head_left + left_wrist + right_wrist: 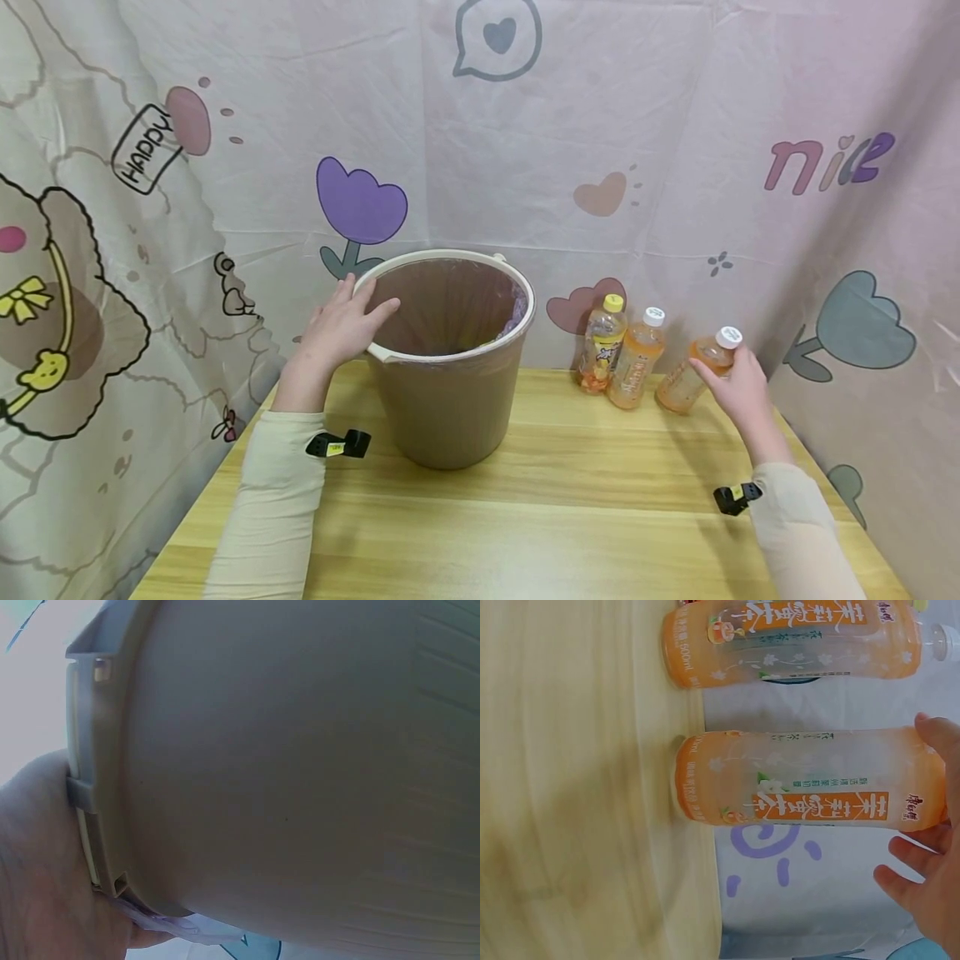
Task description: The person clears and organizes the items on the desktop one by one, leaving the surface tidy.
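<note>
My left hand (337,321) rests on the pale rim (532,308) of a brown trash bin (450,408), fingers spread and mostly straight. In the left wrist view the same hand (52,862) lies against the rim, its fingertips hidden. On the right, my right hand (738,392) holds a bottle of orange drink (682,385) near its white-capped neck. That bottle leans to the right. The right wrist view shows the thumb on one side of the labelled bottle (810,780) and the fingers at the other side.
A second white-capped orange bottle (636,367) and a yellow-capped bottle (602,350) stand close together between bin and right hand. A clear liner (517,312) hangs inside the bin. Behind the wooden table (570,533) hangs a printed curtain (480,167).
</note>
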A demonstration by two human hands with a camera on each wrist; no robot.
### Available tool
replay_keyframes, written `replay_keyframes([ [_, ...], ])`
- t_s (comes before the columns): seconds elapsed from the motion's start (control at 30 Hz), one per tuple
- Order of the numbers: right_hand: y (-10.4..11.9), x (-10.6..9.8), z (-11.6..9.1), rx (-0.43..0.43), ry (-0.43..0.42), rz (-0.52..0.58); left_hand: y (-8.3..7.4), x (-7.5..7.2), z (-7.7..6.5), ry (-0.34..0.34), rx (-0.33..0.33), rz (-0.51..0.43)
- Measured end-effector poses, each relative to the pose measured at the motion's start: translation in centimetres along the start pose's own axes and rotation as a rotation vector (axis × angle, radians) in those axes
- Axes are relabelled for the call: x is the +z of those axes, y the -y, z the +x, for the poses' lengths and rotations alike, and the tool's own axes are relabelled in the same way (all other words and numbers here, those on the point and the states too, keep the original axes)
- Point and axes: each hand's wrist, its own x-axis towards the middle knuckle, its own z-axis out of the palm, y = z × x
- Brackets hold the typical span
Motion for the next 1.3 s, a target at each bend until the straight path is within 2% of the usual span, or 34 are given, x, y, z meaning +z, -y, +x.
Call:
replay_keyframes([
  [0.5, -0.3, 0.0, -2.1, -0.039, -0.054, 0.027, 0.1, 0.0, 0.1, -0.004, 0.003, -0.005],
  [0.8, 0.3, -0.3, -3.2, -0.090, -0.088, 0.025, 0.1, 0.1, 0.0, -0.004, 0.001, -0.016],
  [1.3, 1.8, -1.0, -5.6, -0.145, -0.084, 0.023, 0.0, 0.0, 0.1, 0.000, -0.001, -0.006],
])
